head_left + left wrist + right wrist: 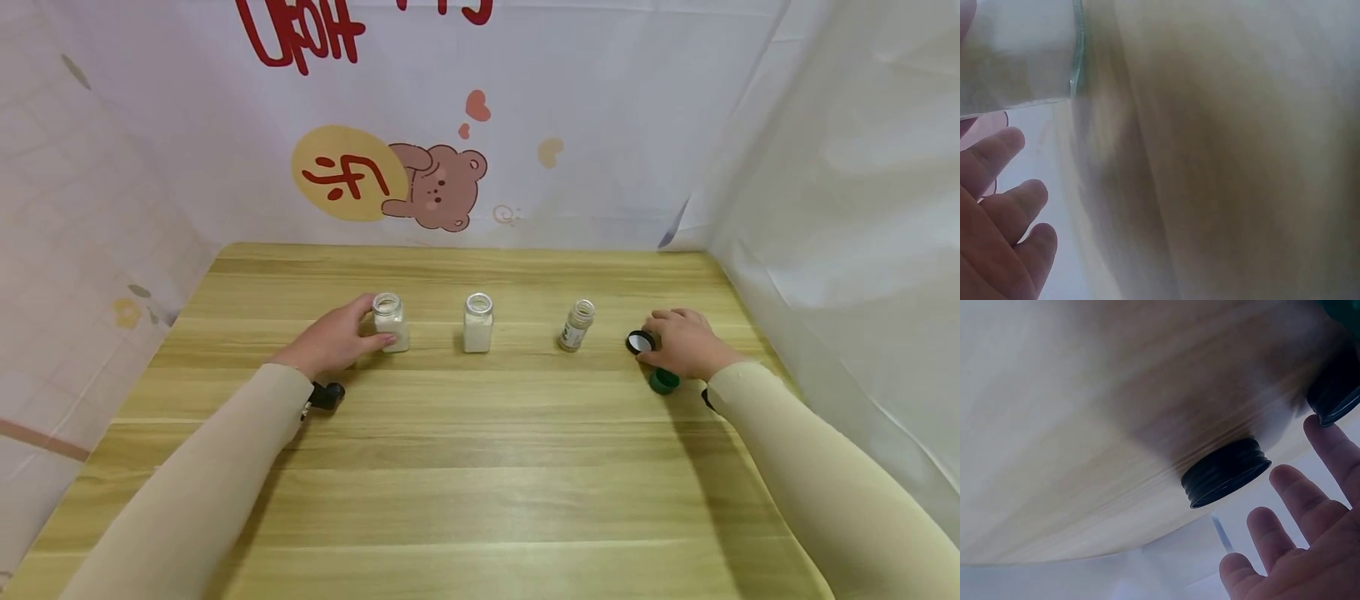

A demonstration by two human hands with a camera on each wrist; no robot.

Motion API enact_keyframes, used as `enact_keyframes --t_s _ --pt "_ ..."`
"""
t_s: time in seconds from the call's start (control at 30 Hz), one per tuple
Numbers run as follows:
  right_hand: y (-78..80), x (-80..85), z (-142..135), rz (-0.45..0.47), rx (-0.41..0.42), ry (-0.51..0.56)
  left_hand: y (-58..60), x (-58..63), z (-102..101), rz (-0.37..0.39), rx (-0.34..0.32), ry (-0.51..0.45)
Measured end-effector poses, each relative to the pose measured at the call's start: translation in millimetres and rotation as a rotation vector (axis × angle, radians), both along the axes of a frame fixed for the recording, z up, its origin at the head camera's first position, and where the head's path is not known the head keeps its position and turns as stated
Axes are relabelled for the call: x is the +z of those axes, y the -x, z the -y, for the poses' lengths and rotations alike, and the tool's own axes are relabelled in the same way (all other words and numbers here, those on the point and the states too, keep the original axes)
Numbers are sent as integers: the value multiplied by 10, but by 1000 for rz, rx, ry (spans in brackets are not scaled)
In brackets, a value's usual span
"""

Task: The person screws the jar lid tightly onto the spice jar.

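My left hand (341,337) grips a clear square jar (392,325) of white powder, uncapped, with thumb and forefinger at its sides. In the left wrist view the jar's glass base (1019,69) shows above the other, outstretched fingers (1035,197). On the right, my right hand (682,343) pinches a black lid (640,342) whose white lining faces up. The right wrist view has a fingertip right at that lid's rim, while a second black lid (1225,472) sits beside the other fingers; my hand hides this one in the head view. A green lid (663,382) lies below my right hand.
A second uncapped square jar (477,325) with white contents stands mid-table. To its right is a smaller open jar (576,327) with a label. The wooden table (480,467) meets a printed white cloth (600,108) at the back and cloth walls on both sides.
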State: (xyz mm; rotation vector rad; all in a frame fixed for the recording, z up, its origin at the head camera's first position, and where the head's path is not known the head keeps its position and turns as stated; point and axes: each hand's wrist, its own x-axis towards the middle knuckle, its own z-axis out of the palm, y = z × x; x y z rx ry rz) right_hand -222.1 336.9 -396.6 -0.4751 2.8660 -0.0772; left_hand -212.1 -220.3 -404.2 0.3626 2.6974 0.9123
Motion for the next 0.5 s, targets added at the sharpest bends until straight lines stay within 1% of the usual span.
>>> enact_keyframes --t_s 0.2,0.4,0.5 --pt "-5 -13 -3 2 -12 17 17 -41 -2 15 -8 -39" --pt "0 21 2 -41 27 -1 24 -63 3 30 -17 -72" --pt "8 57 13 -52 32 13 28 -74 12 34 -22 -72"
